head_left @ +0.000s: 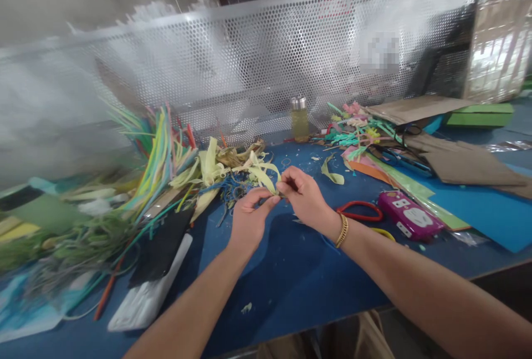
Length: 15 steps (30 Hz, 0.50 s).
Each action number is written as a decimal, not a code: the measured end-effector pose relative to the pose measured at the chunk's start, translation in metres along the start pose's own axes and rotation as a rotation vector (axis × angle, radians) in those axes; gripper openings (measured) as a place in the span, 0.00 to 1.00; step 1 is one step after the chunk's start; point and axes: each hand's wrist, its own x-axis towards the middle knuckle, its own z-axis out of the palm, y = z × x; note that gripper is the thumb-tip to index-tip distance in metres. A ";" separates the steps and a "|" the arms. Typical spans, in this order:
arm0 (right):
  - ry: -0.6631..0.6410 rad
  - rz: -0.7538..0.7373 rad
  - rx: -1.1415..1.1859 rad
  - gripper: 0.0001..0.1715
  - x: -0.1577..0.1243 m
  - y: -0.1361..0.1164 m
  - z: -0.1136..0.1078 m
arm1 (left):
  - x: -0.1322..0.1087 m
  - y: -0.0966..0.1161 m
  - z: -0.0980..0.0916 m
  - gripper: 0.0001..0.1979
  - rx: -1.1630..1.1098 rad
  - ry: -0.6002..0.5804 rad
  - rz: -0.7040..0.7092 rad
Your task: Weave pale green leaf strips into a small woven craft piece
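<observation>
Over the middle of the blue table, both hands meet at a pale green husk-like strip, whose loose end loops up and to the left. My left hand pinches the strip between thumb and fingers. Close beside it, my right hand, with a gold bracelet at the wrist, is closed on the same strip. The fingertips of the two hands nearly touch. Behind my left hand lies a pile of pale husks with blue ties. A curled husk piece rests beyond my right hand.
Red-handled scissors and a purple case lie at the right. Colored paper and cardboard are beyond. A glass bottle stands by the perforated panel. Colorful stems and a white-and-black item are left.
</observation>
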 end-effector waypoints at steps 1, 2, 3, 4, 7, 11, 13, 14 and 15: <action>0.014 0.010 0.001 0.09 0.000 0.000 0.001 | 0.000 0.000 0.000 0.05 0.007 -0.012 0.016; 0.025 0.018 0.000 0.09 -0.001 -0.001 0.001 | -0.001 0.000 0.000 0.06 0.008 -0.021 0.018; 0.034 0.026 0.006 0.10 -0.001 -0.002 0.001 | -0.001 0.000 0.001 0.06 0.003 -0.022 0.009; 0.041 0.036 0.023 0.10 0.000 -0.002 0.001 | -0.002 0.000 0.002 0.06 -0.011 -0.017 -0.010; 0.045 0.086 0.144 0.09 0.001 -0.003 0.000 | -0.003 0.000 0.006 0.08 -0.069 0.004 -0.074; 0.033 0.204 0.325 0.11 0.002 -0.002 0.000 | 0.000 -0.003 0.006 0.11 -0.103 0.045 -0.118; 0.042 0.239 0.365 0.11 0.003 0.000 0.001 | 0.002 -0.005 0.005 0.12 -0.124 0.065 -0.131; 0.054 0.235 0.363 0.12 0.003 0.001 0.001 | 0.002 -0.005 0.004 0.12 -0.136 0.066 -0.134; 0.075 0.212 0.342 0.12 0.003 0.001 0.000 | 0.002 -0.005 0.004 0.12 -0.146 0.061 -0.137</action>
